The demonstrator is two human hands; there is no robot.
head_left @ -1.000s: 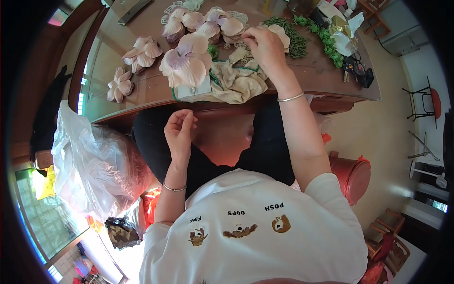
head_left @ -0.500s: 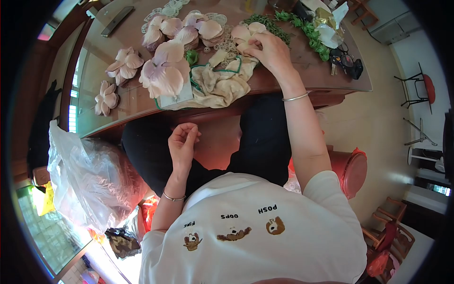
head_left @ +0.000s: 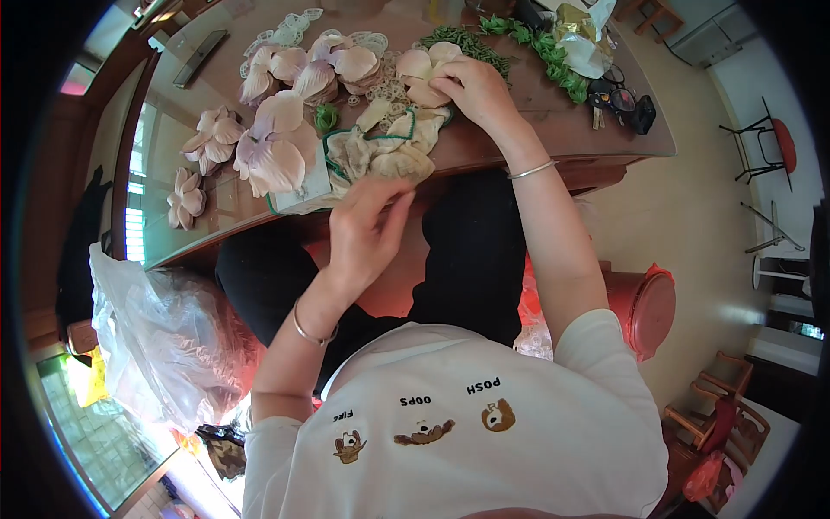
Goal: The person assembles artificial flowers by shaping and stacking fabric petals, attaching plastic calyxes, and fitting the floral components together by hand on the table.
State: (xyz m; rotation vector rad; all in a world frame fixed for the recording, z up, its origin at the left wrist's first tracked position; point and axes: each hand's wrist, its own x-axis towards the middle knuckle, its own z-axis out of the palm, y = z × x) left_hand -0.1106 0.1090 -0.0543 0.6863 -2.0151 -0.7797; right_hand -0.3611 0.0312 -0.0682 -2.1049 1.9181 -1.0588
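My right hand [head_left: 478, 93] is closed at the fingertips on the edge of a pale cream-pink artificial flower petal [head_left: 424, 89], part of a petal group lying on the table. My left hand [head_left: 365, 235] is raised at the table's front edge, in front of a crumpled beige cloth [head_left: 380, 156] with green trim. Its fingers are bent towards the thumb and slightly blurred; whatever they may hold cannot be made out. Left of the cloth lies a large pale pink-lilac petal stack [head_left: 275, 147]. A small green leafy piece [head_left: 326, 118] sits between the cloth and the petals.
More petal stacks [head_left: 316, 73] and lace-like pieces [head_left: 285, 30] lie on the brown table [head_left: 194, 95]. Green stems [head_left: 467, 48], a leafy garland [head_left: 564, 73], keys and glasses [head_left: 621, 99] are at the right. A plastic bag [head_left: 164, 337] stands left of my legs, a red bin [head_left: 640, 311] at right.
My left hand has risen from my lap towards the cloth at the table edge. My right hand stays at the pale petals. The whole view has shifted slightly.
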